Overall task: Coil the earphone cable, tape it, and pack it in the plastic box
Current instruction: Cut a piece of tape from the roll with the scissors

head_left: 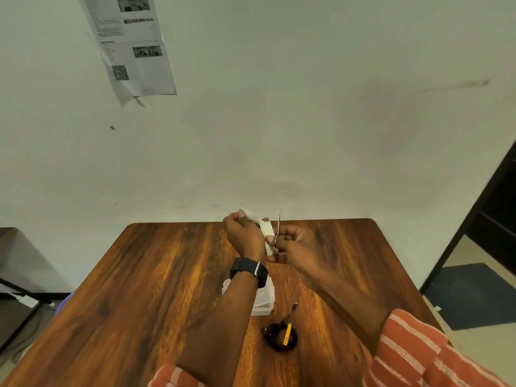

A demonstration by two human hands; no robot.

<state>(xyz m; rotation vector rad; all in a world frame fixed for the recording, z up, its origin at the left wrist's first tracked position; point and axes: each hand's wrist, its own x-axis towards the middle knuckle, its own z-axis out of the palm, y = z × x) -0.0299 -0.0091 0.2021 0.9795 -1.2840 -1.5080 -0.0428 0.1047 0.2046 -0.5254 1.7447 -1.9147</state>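
The right hand (pixel 293 244) is curled round one pair of thin metal scissors (pixel 278 230), blades pointing up and away, their narrow tips rising above its grip. Just left of that grip, the left hand (pixel 242 233) is raised with its fingers pinching the upper end of one strip of white tape (pixel 265 233), a flat, matte band that runs down and across to the blades; its lower end reaches the right hand's fingers. Whether the blades are parted or together cannot be told. A crumpled whitish piece shows at the left hand's fingertips, too blurred to name. One black watch (pixel 250 270) with a broad strap circles the left wrist.

Below both grips, nearer the person, one clear plastic box (pixel 264 303) sits on the desk (pixel 139 289), partly hidden by the left forearm; its walls are translucent and squared. Just nearer again and slightly to the right lies the earphone cable (pixel 279 337), one black coil with a yellow tab across it and a loose end trailing toward the box. The desk is glossy wood with strong streaked grain and rounded corners. Both sleeves are orange with white stripes. Far beyond the hands, one printed paper sheet (pixel 131 46) hangs on the pale wall.
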